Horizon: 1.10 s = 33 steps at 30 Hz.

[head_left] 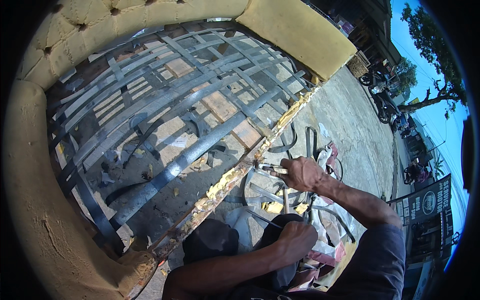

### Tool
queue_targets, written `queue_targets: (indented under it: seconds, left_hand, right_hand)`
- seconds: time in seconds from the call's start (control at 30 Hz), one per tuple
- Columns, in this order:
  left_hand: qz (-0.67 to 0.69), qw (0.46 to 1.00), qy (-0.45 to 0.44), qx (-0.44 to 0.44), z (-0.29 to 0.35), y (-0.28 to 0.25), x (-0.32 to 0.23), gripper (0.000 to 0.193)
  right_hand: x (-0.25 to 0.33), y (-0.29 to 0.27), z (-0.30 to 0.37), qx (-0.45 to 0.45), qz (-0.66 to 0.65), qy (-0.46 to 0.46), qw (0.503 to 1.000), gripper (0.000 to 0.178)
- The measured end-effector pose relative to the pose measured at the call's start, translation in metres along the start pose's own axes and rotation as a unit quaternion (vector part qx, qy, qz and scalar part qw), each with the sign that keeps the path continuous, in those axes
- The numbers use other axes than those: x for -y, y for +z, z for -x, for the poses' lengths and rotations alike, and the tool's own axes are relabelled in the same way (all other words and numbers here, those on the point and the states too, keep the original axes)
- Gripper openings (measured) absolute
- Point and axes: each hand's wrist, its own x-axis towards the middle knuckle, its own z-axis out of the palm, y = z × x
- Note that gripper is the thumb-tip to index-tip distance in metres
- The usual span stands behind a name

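The seat frame of a sofa lies open, its wooden front rail (pixel 192 215) rough with torn yellow foam. Closed around the handles of metal pliers (pixel 272 169), my right hand (pixel 304 174) is just outside the rail, and the jaws touch its edge. My left hand (pixel 296 241) is closed lower down, nearer my body. From it a thin metal-shafted tool (pixel 261 218) points toward the rail; its handle is hidden in the fist. Grey and black webbing straps (pixel 180 162) cross the frame, some of them loose at the ends.
Yellow padded arms (pixel 300 37) and a tufted back (pixel 100 25) surround the frame. Torn fabric (pixel 327 220), strap offcuts and foam scraps (pixel 272 206) lie by my right arm on the concrete (pixel 355 130). Parked motorcycles (pixel 385 102) and a signboard (pixel 425 202) stand further right.
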Motion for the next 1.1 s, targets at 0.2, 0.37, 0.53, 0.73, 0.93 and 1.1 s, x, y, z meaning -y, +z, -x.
queue_targets:
  seconds: [0.2,0.37,0.53,0.73,0.93,1.1]
  left_hand:
    - [0.059,0.982,-0.044,0.172,-0.012,-0.011,0.000,0.019]
    - [0.019,0.995,-0.044,0.091,-0.007,0.009,0.011,0.016]
    - [0.078,0.988,-0.069,0.117,-0.017,-0.012,0.006,0.017]
    - [0.052,0.989,-0.069,0.122,-0.015,-0.007,0.002,0.016]
    - [0.036,0.995,-0.037,0.084,-0.008,-0.009,-0.006,0.014]
    - [0.025,0.992,-0.024,0.121,-0.007,-0.021,-0.009,0.011]
  right_hand:
    - [-0.033,0.044,0.029,0.051,-0.192,0.040,0.979,0.038]
    - [0.004,-0.025,0.023,-0.057,0.143,-0.115,0.981,0.042]
    - [0.056,-0.056,-0.006,-0.112,0.386,-0.137,0.905,0.042]
    - [0.091,-0.058,-0.008,-0.069,0.555,-0.199,0.805,0.043]
    - [0.128,-0.059,-0.006,-0.044,0.561,-0.075,0.823,0.039]
    - [0.143,-0.068,-0.009,-0.012,0.536,-0.038,0.843,0.035]
